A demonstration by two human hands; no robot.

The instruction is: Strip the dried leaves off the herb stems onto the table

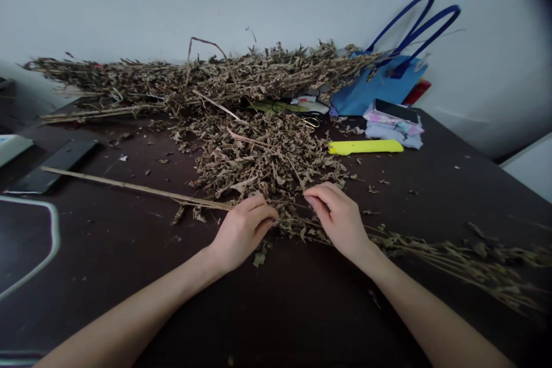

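Dried leafy stalks lie across the front of the dark table. My left hand (248,227) is closed around a long dried stalk (138,188), whose bare end points left. To its right, my right hand (336,213) is closed in a pinch near the leafy part of the stalk (297,230); what sits between its fingertips is too small to make out. Just beyond both hands is a loose heap of crumpled dried leaves (263,155). More leafy stems (448,261) stretch to the right past my right forearm.
A big bundle of dried plants (241,75) lies along the wall. At the back right stand a blue bag (375,89) and folded cloth with a phone (394,112) on top. A yellow cutter (365,146) lies right of the heap, a dark flat device (54,167) at left.
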